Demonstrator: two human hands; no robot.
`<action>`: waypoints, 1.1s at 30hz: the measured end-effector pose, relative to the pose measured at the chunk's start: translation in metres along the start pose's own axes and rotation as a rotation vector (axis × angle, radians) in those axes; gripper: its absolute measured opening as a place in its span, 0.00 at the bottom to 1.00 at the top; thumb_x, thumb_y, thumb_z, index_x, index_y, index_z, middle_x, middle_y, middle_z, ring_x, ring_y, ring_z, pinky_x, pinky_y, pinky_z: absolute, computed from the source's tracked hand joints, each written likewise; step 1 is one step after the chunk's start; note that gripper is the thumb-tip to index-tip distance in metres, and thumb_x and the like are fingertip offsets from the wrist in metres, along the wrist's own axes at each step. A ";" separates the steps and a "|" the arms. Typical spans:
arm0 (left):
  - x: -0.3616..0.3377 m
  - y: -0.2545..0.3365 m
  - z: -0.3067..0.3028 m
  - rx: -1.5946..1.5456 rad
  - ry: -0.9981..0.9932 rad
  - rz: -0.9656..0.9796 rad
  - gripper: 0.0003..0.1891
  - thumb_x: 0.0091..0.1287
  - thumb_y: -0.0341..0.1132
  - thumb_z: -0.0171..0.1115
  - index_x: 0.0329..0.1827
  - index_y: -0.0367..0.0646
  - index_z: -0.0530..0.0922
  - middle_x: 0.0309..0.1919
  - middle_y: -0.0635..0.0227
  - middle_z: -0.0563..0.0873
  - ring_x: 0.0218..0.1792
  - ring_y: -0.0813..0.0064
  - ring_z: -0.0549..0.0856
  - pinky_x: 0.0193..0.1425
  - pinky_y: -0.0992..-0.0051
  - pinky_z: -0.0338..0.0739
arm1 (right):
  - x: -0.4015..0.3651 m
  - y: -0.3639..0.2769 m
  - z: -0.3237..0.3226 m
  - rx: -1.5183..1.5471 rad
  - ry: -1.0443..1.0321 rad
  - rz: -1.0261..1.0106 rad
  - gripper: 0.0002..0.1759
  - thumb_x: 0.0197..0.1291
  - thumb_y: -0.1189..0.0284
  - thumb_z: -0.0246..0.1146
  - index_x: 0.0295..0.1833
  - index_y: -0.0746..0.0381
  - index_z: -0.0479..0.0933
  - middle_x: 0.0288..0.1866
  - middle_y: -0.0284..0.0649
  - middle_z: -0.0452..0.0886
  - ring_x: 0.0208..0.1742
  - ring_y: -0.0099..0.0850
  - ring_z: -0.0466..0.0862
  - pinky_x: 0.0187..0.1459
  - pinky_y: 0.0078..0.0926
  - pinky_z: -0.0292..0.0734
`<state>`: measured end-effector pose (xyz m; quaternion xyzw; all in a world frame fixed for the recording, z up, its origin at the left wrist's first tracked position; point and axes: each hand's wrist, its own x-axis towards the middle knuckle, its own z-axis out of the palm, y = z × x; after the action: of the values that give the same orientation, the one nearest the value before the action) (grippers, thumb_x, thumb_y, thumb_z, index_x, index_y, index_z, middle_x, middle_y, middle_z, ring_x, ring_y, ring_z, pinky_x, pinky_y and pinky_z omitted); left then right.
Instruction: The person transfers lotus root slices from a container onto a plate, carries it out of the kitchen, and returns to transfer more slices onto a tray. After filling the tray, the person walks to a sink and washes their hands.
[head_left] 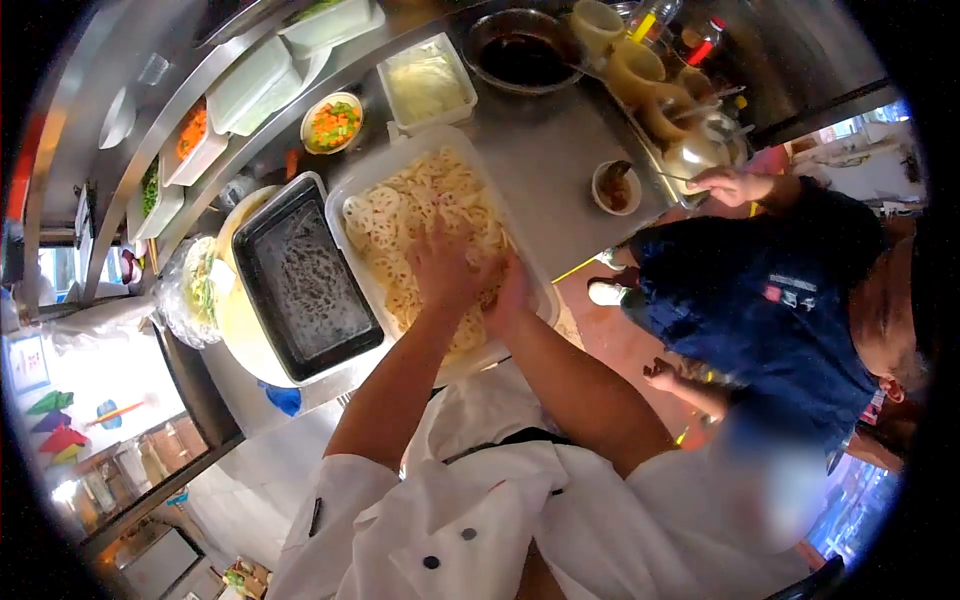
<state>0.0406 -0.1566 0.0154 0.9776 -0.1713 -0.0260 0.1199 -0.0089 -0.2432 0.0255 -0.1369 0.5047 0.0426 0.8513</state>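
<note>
A large white tub (342, 222) is full of pale, holed lotus root slices (385, 240) with small red flecks among them. Spread over the middle of the slices, my left hand (443, 268) presses down with its fingers apart. My right hand (508, 288) is beside it, close to the tub's right wall and touching the slices. Its fingers are partly sunk among them, so their grip is hidden. A black rectangular tray (310, 290), wet and foamy inside, stands to the left of the tub.
Behind the tub are a bowl of diced vegetables (333, 123), a white container (428, 80) and a dark basin (520, 50). A small bowl of sauce (616, 188) sits to the right. There, a co-worker's hand (735, 185) holds a thin utensil near several seasoning pots (640, 65).
</note>
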 end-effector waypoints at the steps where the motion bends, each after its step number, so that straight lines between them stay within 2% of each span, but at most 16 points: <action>1: -0.001 -0.002 0.004 0.002 0.000 0.000 0.38 0.60 0.65 0.65 0.73 0.59 0.74 0.77 0.54 0.64 0.78 0.41 0.56 0.77 0.41 0.52 | 0.009 0.003 -0.007 0.001 -0.001 0.002 0.26 0.70 0.45 0.53 0.65 0.47 0.75 0.65 0.31 0.78 0.64 0.35 0.76 0.64 0.45 0.73; 3: -0.004 -0.004 0.009 -0.014 0.024 -0.004 0.36 0.60 0.64 0.65 0.70 0.59 0.77 0.76 0.54 0.66 0.77 0.41 0.58 0.77 0.43 0.54 | 0.023 0.010 -0.016 0.030 -0.174 -0.061 0.28 0.70 0.43 0.53 0.67 0.47 0.74 0.64 0.31 0.79 0.65 0.34 0.77 0.63 0.41 0.74; 7: -0.005 -0.002 0.006 -0.058 0.052 -0.010 0.34 0.60 0.63 0.66 0.67 0.58 0.79 0.74 0.54 0.68 0.76 0.40 0.61 0.76 0.43 0.55 | 0.019 0.007 -0.009 -0.003 -0.168 -0.041 0.28 0.72 0.45 0.53 0.68 0.47 0.73 0.64 0.31 0.79 0.65 0.34 0.78 0.63 0.41 0.75; 9: -0.005 0.001 -0.001 -0.087 0.035 -0.062 0.32 0.59 0.60 0.67 0.65 0.57 0.81 0.73 0.54 0.70 0.74 0.39 0.64 0.76 0.44 0.57 | 0.019 0.006 -0.005 0.002 -0.065 -0.011 0.37 0.70 0.41 0.52 0.75 0.52 0.68 0.72 0.38 0.74 0.71 0.44 0.73 0.69 0.53 0.68; 10: -0.005 0.000 0.002 -0.086 0.037 -0.062 0.32 0.59 0.60 0.67 0.65 0.57 0.81 0.73 0.54 0.70 0.74 0.39 0.64 0.76 0.44 0.57 | 0.019 0.006 -0.005 0.002 -0.068 -0.011 0.37 0.70 0.41 0.52 0.75 0.52 0.68 0.72 0.38 0.74 0.71 0.44 0.73 0.69 0.53 0.68; 12: -0.006 -0.002 0.008 -0.099 0.126 -0.039 0.29 0.57 0.56 0.67 0.61 0.56 0.84 0.70 0.54 0.73 0.72 0.39 0.66 0.75 0.44 0.60 | 0.014 0.005 -0.007 0.033 -0.096 -0.045 0.25 0.72 0.48 0.57 0.67 0.48 0.73 0.63 0.31 0.79 0.63 0.35 0.78 0.63 0.40 0.76; 15: -0.007 -0.001 0.009 -0.109 0.212 -0.019 0.27 0.56 0.53 0.67 0.59 0.56 0.85 0.67 0.54 0.77 0.69 0.40 0.71 0.72 0.44 0.64 | 0.008 0.003 -0.005 0.073 -0.160 0.035 0.25 0.71 0.48 0.59 0.65 0.49 0.74 0.61 0.31 0.80 0.61 0.35 0.80 0.62 0.41 0.77; 19: -0.010 0.008 0.000 -0.217 0.168 -0.099 0.27 0.54 0.52 0.67 0.58 0.55 0.86 0.65 0.53 0.79 0.66 0.43 0.75 0.69 0.47 0.69 | 0.011 0.007 -0.007 0.082 -0.222 -0.016 0.23 0.70 0.50 0.60 0.63 0.50 0.76 0.59 0.32 0.81 0.59 0.36 0.81 0.62 0.43 0.77; 21: -0.012 0.007 -0.004 -0.237 0.179 -0.094 0.27 0.55 0.52 0.68 0.58 0.55 0.86 0.65 0.52 0.79 0.64 0.44 0.77 0.68 0.50 0.73 | 0.004 0.003 -0.006 0.085 -0.277 0.054 0.22 0.69 0.52 0.61 0.62 0.52 0.76 0.57 0.34 0.82 0.58 0.36 0.81 0.61 0.43 0.78; 25: -0.018 0.012 -0.005 -0.278 0.198 -0.135 0.27 0.55 0.52 0.68 0.57 0.54 0.85 0.63 0.51 0.80 0.61 0.44 0.79 0.66 0.52 0.74 | -0.009 -0.002 0.001 0.043 -0.187 0.071 0.21 0.68 0.53 0.62 0.60 0.53 0.77 0.56 0.35 0.82 0.58 0.35 0.81 0.60 0.41 0.79; 27: -0.021 0.017 -0.006 -0.299 0.257 -0.182 0.26 0.54 0.50 0.71 0.57 0.52 0.85 0.61 0.49 0.81 0.58 0.43 0.81 0.64 0.51 0.75 | -0.007 -0.004 -0.004 0.049 -0.194 0.125 0.25 0.71 0.52 0.57 0.65 0.55 0.75 0.58 0.38 0.80 0.59 0.41 0.80 0.62 0.50 0.76; 28: -0.023 0.016 -0.012 -0.288 0.268 -0.199 0.26 0.54 0.50 0.71 0.57 0.52 0.85 0.61 0.49 0.81 0.58 0.43 0.81 0.64 0.51 0.75 | -0.015 -0.005 -0.001 0.036 -0.204 0.140 0.25 0.71 0.52 0.57 0.65 0.55 0.75 0.58 0.38 0.80 0.59 0.41 0.80 0.62 0.50 0.76; 30: -0.026 0.014 -0.026 -0.353 0.305 -0.114 0.26 0.54 0.49 0.72 0.56 0.50 0.84 0.60 0.47 0.81 0.56 0.43 0.82 0.64 0.51 0.75 | -0.032 -0.009 0.007 -0.094 -0.143 0.040 0.23 0.70 0.52 0.60 0.61 0.56 0.76 0.53 0.37 0.81 0.54 0.38 0.82 0.58 0.46 0.79; 33: -0.029 0.012 -0.044 -0.472 0.295 -0.159 0.27 0.54 0.48 0.73 0.56 0.49 0.84 0.61 0.46 0.80 0.58 0.43 0.81 0.64 0.53 0.75 | -0.041 -0.003 0.014 -0.091 -0.182 -0.048 0.22 0.69 0.53 0.62 0.60 0.56 0.77 0.52 0.35 0.82 0.53 0.36 0.82 0.57 0.41 0.79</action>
<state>0.0130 -0.1480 0.0613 0.9262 -0.0640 0.0682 0.3651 -0.0159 -0.2396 0.0683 -0.1831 0.4192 0.0572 0.8874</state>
